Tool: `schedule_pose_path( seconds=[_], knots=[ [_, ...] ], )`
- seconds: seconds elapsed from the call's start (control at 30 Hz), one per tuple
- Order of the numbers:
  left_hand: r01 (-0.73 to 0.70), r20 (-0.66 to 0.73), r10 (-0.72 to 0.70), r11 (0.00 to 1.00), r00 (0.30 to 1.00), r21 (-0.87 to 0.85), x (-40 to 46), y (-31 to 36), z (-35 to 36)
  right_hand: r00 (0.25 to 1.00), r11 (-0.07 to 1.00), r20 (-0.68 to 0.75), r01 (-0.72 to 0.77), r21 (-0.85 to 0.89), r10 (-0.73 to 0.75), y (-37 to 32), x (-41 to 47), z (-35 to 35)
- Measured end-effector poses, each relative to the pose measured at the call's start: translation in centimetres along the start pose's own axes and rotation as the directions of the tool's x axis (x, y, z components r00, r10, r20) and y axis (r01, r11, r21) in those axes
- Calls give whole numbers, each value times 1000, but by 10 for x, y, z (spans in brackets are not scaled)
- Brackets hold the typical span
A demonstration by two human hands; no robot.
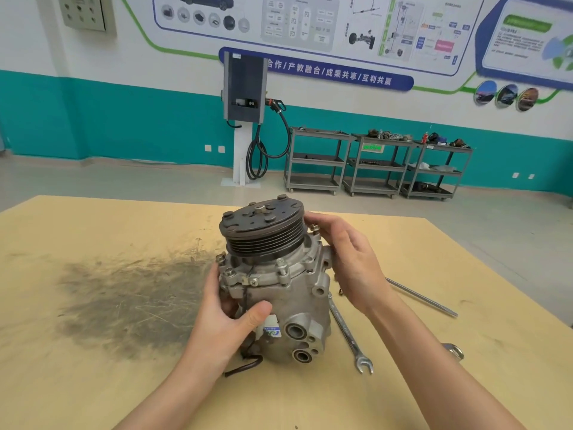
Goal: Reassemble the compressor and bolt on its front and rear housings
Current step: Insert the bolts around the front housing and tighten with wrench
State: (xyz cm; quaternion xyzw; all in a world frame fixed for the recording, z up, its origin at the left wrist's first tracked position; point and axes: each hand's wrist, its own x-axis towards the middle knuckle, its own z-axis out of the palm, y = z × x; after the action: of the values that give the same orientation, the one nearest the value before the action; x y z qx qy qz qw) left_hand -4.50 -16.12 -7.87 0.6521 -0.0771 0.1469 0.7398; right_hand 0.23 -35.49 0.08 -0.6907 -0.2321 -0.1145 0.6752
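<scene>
Clearly the compressor is stood on end near the middle of the counter, pulley uppermost, with the front housing already seated and its bolt heads showing around the flange. Furthest left, a dark smear of grime is spread over the counter surface, and the work is best kept off it so grit is not carried into any joint. Next, the left hand is wrapped on the near-left side of the body, thumb pressed across the casing just above a white label; this grip is clamped on the compressor and should be kept firm so the unit cannot rock. At the right, the right hand is laid against the far-right edge of the pulley and housing, fingers loosely curved and touching rather than closed around anything. By judgement, bolt seating is being checked: each bolt should be run down by finger first, then tightened crosswise. Two spanners lie to the right, one open-ended spanner just beside the compressor's base, a second tool farther right, and another part-hidden tool end behind the right forearm.

As for containers, three metal shelf carts are stood against the far wall; small parts rest on their top shelves, too small to be identified
</scene>
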Motion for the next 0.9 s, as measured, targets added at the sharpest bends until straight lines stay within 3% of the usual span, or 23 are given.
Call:
schedule_pose_path(
  seconds=[0.13, 0.23, 0.4, 0.63, 0.9],
  knots=[
    [3, 18, -3, 1000, 1000, -6, -2, -1, -2, 981, 999, -192, 21, 42, -12, -4, -1, 18],
    [-3, 15, 3, 1000, 1000, -11, -1, 1, -1, 972, 993, -237, 34, 110, -7, -3, -3, 23],
    [-32, 22, 32, 999, 999, -3, -1, -1, -1, 973, 992, -230, 6, 127, 23, 0, -3, 23],
    [-34, 13, 34, 999, 999, 3, -1, -2, 0, 991, 988, -63, -114, 109, 121, -6, 4, 6],
    [-44, 22, 44, 999, 999, 12, -1, -4, -1, 989, 987, -40, -139, 85, 142, -10, 10, -1]
  ],
)
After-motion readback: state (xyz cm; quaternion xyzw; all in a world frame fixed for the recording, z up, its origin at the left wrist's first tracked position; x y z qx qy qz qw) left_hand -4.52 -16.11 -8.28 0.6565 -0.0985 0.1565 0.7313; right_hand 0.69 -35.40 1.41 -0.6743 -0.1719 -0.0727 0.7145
